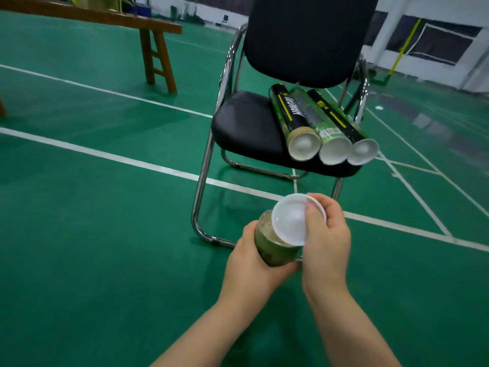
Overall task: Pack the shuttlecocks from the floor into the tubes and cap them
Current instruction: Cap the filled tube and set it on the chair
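On the chair seat [246, 123] lie three tubes side by side. The left tube [291, 115] carries white capital letters along its side, which seem to read "HANGYU", though the first letters are not sharp. The middle tube [316, 117] has a small white barcode label near its end; its digits are too small to read. Other print is illegible.

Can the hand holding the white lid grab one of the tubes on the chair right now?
Probably not yet. The right hand is busy pressing the white lid onto the green tube. Nothing blocks the way to the tubes on the chair.
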The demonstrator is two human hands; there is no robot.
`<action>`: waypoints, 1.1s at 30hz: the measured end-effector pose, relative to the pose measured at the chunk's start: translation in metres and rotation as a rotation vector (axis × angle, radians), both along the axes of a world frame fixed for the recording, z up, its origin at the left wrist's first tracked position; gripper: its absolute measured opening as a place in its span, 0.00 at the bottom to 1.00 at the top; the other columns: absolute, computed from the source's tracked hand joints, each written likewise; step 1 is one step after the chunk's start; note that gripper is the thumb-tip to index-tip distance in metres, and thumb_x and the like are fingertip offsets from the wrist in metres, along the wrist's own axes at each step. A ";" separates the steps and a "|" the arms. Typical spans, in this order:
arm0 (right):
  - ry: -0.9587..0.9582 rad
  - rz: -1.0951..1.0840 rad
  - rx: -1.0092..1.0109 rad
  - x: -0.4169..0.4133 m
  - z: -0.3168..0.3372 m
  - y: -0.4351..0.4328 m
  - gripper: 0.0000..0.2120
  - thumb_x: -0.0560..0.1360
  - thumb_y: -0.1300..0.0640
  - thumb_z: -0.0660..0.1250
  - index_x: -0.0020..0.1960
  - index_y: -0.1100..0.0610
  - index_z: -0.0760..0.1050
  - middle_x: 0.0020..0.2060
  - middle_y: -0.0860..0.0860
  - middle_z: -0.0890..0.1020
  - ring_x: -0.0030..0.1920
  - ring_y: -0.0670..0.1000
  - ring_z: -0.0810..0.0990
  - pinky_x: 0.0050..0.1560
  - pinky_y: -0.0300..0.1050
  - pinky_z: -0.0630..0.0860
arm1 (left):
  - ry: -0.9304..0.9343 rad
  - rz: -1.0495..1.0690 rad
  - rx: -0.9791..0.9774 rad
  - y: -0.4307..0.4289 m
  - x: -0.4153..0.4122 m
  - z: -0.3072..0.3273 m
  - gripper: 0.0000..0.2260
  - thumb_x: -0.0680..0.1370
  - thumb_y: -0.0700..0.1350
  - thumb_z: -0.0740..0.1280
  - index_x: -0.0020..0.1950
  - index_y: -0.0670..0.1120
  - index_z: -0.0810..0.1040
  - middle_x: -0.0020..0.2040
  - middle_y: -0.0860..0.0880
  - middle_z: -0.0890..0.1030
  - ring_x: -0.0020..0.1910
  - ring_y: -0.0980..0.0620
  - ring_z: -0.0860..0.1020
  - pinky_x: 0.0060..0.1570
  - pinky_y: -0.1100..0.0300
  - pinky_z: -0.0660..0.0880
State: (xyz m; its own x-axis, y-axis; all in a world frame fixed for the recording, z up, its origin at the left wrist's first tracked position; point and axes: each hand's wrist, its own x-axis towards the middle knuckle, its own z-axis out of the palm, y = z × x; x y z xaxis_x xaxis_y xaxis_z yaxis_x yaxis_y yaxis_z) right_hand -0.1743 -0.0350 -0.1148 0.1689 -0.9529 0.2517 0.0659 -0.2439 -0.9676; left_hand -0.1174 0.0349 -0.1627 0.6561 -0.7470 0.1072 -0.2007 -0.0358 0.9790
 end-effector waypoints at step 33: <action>-0.094 0.284 0.395 -0.065 -0.016 0.033 0.05 0.76 0.59 0.64 0.43 0.54 0.78 0.37 0.51 0.82 0.38 0.51 0.78 0.42 0.47 0.74 | 0.315 0.276 -0.151 0.012 -0.066 0.039 0.11 0.77 0.35 0.60 0.43 0.50 0.77 0.41 0.51 0.82 0.40 0.53 0.79 0.40 0.60 0.74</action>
State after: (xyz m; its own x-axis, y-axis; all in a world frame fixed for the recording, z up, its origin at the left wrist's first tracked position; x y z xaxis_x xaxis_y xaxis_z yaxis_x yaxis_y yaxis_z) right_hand -0.2390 -0.0025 -0.1310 0.4299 -0.8981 -0.0925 0.1681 0.1802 -0.9691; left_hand -0.1831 0.0470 -0.1240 0.8468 -0.5306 -0.0360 0.1058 0.1017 0.9892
